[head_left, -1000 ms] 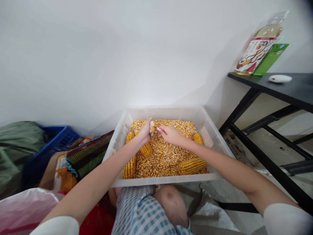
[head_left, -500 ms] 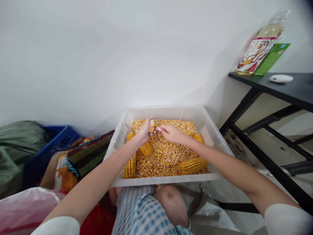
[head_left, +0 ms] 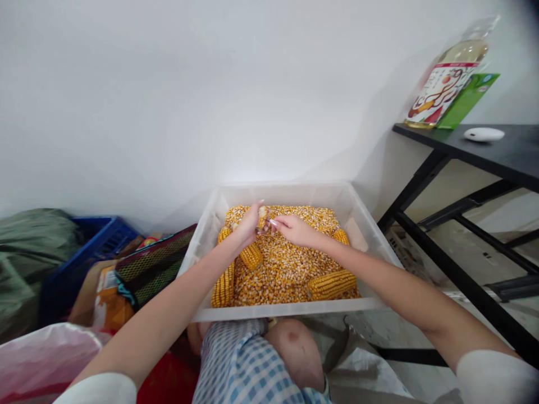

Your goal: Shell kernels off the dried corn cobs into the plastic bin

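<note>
My left hand point(head_left: 249, 224) is closed around a partly stripped corn cob point(head_left: 263, 215), held upright above the plastic bin point(head_left: 295, 309). From the right, my right hand point(head_left: 291, 229) has its fingers curled at the cob's side, with the fingertips against it; whether a kernel is between them is too small to see. Loose yellow corn kernels point(head_left: 282, 275) cover the bottom of the bin. Full ears lie on them: one ear point(head_left: 332, 285) at the front right, another ear point(head_left: 223, 287) along the left wall, and one point(head_left: 252, 256) below my left wrist.
A black shelf point(head_left: 514, 154) on the right carries a bottle point(head_left: 450, 84), a green box point(head_left: 468, 101) and a white oval object point(head_left: 484, 134). On the left are a blue crate point(head_left: 99, 238), a mesh bag point(head_left: 158, 266) and a pinkish plastic bag point(head_left: 48, 359). A white wall rises behind the bin.
Hardly anything differs. My right fingers have shifted very slightly at the cob, while my left hand keeps its hold in the same place.
</note>
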`<state>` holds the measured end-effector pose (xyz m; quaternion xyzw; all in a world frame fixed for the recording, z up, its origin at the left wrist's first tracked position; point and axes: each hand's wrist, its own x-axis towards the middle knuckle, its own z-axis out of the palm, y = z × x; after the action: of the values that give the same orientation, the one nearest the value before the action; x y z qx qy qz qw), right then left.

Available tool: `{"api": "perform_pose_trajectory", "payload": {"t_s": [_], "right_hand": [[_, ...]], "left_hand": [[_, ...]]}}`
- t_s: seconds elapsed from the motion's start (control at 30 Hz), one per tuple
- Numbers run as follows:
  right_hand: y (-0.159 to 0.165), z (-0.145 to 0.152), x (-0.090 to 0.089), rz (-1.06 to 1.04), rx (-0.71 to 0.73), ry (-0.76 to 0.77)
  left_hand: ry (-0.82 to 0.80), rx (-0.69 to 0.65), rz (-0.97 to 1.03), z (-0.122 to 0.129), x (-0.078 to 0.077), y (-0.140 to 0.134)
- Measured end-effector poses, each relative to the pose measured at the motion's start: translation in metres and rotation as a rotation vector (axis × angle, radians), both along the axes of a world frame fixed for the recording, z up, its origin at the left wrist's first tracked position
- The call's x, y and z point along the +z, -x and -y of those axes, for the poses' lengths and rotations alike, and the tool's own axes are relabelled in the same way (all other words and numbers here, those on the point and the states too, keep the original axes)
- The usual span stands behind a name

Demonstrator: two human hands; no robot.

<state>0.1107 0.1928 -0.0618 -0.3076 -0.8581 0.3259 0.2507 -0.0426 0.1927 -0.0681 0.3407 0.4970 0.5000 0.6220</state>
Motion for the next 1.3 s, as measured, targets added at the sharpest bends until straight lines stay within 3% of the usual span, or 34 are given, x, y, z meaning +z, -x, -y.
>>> {"api": "perform_pose_trajectory", "payload": {"t_s": [0.5, 0.63, 0.83, 0.97, 1.2, 1.3], "right_hand": [[-0.004, -0.002, -0.002, 0.076, 0.060, -0.036], [0.000, 0.004, -0.005, 0.091, -0.046, -0.102], [0.010, 0.018, -0.012, 0.144, -0.215, -0.205], [0.011, 0.018, -0.009, 0.162, -0.271, -0.235], [0.001, 0.008, -0.002, 0.116, -0.069, -0.193], [0.001, 0.007, -0.002, 0.107, -0.051, -0.181]], "left_hand": [[-0.010, -0.087, -0.183, 0.008, 0.003, -0.005], [-0.027, -0.020, -0.149, 0.008, 0.003, -0.007], [0.072, 0.120, 0.043, 0.006, 0.005, -0.011], [0.082, 0.103, 0.117, 0.003, 0.002, -0.011], [0.065, 0.086, 0.116, 0.001, 0.003, -0.003], [0.041, 0.055, 0.084, -0.001, 0.002, -0.001]]}}
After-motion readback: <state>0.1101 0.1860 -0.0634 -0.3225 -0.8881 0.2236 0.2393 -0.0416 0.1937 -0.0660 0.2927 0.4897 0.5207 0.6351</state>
